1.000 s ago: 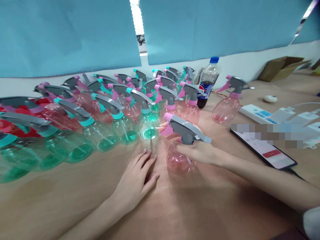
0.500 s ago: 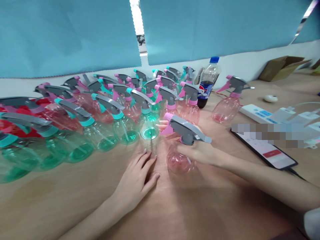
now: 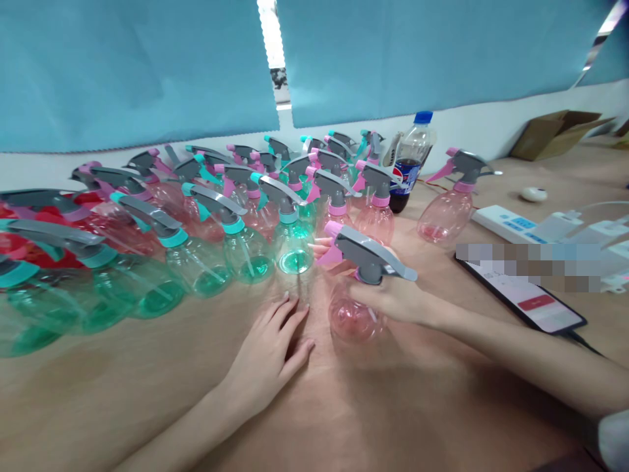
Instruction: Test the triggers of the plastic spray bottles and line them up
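Observation:
My right hand [image 3: 393, 298] is wrapped round the neck of a clear pink spray bottle [image 3: 351, 318] with a grey and pink trigger head. The bottle is upright, its nozzle facing left; some of my fingers are hidden behind it. Palm down on the table [image 3: 196, 400], my left hand [image 3: 268, 347] lies open with fingers loosely spread, holding nothing. Just beyond its fingertips stands a green spray bottle [image 3: 293, 252] with a turquoise collar. Another green spray bottle [image 3: 249, 259] stands left of that one.
Several more green and pink spray bottles crowd the left and back. A cola bottle [image 3: 407, 170] stands behind, with a lone pink spray bottle [image 3: 445, 213] to its right. On the right are a phone [image 3: 535, 301], a power strip [image 3: 511, 223], a white mouse [image 3: 533, 194] and a cardboard box [image 3: 553, 137].
Both hands and the held spray bottle stay in place. The whole view has shifted very slightly.

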The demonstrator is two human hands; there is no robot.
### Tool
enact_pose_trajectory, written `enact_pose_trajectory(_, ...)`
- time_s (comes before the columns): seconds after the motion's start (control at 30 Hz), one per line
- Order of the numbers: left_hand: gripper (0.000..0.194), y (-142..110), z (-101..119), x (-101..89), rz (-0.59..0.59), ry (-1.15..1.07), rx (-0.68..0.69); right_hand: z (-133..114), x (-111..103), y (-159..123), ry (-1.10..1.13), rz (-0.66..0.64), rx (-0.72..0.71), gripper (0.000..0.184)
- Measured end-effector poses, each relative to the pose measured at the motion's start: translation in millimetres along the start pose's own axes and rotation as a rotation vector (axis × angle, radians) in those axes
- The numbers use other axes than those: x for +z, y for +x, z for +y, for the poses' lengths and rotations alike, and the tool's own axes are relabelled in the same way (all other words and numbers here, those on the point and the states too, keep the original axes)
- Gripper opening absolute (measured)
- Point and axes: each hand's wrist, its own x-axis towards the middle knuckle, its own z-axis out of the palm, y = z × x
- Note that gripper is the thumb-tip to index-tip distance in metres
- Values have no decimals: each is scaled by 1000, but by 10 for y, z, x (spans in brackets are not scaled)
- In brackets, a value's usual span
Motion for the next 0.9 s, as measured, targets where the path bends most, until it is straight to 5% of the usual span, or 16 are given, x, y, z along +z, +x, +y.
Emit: enact_pose_trajectory(0.9, 44, 1, -2, 3, -4, 5, -6, -39, -2, 8, -13, -13, 108, 39)
